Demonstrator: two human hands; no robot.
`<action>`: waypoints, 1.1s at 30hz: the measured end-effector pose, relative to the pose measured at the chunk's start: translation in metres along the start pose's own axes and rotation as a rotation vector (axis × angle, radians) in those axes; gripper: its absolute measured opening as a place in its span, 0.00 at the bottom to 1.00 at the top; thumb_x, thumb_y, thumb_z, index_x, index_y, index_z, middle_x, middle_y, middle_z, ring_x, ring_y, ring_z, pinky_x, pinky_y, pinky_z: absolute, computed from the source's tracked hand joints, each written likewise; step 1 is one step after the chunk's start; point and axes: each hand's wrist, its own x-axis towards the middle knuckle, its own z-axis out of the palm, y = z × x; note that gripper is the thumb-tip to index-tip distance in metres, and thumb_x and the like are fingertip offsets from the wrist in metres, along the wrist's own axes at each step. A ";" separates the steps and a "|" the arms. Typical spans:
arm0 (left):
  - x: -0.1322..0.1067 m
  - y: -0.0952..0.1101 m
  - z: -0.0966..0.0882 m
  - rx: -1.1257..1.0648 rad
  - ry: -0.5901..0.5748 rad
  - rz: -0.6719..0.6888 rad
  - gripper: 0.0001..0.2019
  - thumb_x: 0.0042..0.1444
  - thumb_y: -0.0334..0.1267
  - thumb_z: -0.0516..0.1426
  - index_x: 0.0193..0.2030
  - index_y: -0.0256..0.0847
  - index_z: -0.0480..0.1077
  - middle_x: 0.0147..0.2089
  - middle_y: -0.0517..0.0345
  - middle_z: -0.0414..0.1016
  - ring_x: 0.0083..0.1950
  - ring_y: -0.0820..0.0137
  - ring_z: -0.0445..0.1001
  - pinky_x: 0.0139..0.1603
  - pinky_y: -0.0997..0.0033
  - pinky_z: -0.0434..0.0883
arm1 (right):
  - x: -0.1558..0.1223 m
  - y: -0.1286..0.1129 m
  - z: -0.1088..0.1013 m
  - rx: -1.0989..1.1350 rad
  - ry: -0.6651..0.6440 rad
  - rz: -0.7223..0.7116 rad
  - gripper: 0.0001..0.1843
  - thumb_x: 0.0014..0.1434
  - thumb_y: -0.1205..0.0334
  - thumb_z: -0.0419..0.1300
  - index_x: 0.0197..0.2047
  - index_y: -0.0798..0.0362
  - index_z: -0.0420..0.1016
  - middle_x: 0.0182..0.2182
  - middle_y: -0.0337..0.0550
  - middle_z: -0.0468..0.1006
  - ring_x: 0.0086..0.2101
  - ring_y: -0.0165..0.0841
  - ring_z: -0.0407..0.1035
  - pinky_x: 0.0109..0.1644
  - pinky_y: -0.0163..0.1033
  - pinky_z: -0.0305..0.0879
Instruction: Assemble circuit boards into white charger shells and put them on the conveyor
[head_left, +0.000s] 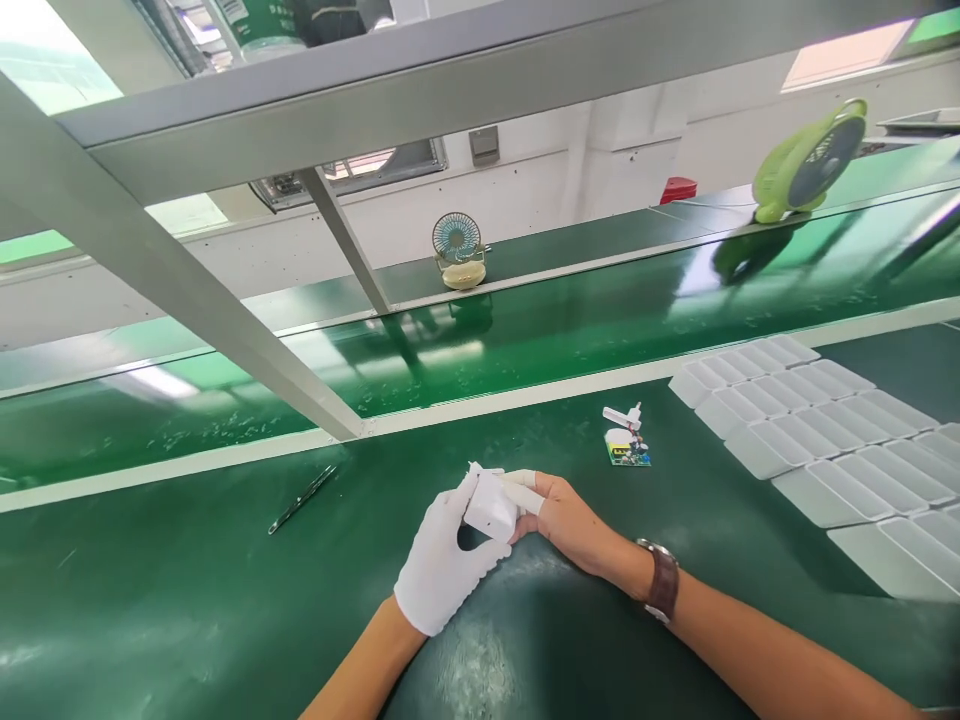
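Observation:
Between my two hands is a small white plastic housing (491, 507), held just above the green work surface. My left hand (446, 560), in a white glove, grips its left side with thumb and fingers. My right hand (551, 510) wears white finger cots and a wristwatch; its fingers close on the right side of the housing. What is inside the housing is hidden from me. Beyond my right hand lies a small circuit board (628, 448) with a white plastic part (624, 416) at its back edge.
Black tweezers (302, 499) lie to the left. Rows of white plastic covers (840, 440) fill the right side. A metal frame post (247, 330) slants down at the left. Past the ledge run a shiny green belt (525, 350), a small fan (459, 250) and a green fan (810, 165).

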 end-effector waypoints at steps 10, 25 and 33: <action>-0.004 0.001 -0.001 -0.030 0.048 0.053 0.32 0.58 0.41 0.64 0.68 0.55 0.61 0.53 0.55 0.74 0.53 0.61 0.74 0.55 0.57 0.73 | -0.003 0.009 -0.002 -0.158 -0.055 0.019 0.25 0.67 0.41 0.58 0.50 0.54 0.79 0.34 0.44 0.78 0.33 0.38 0.78 0.38 0.47 0.80; -0.004 0.006 -0.003 -0.049 0.027 0.039 0.32 0.58 0.38 0.64 0.68 0.59 0.61 0.49 0.58 0.73 0.50 0.63 0.73 0.52 0.60 0.73 | -0.003 0.006 0.000 -0.193 -0.074 0.023 0.23 0.68 0.42 0.57 0.50 0.53 0.79 0.38 0.45 0.78 0.35 0.38 0.77 0.40 0.47 0.79; -0.006 0.006 -0.003 -0.001 0.003 0.036 0.36 0.58 0.39 0.64 0.71 0.58 0.58 0.51 0.55 0.74 0.53 0.60 0.74 0.54 0.57 0.72 | -0.003 0.009 -0.002 -0.193 -0.073 0.048 0.22 0.67 0.41 0.57 0.51 0.50 0.78 0.37 0.44 0.80 0.34 0.38 0.76 0.42 0.48 0.76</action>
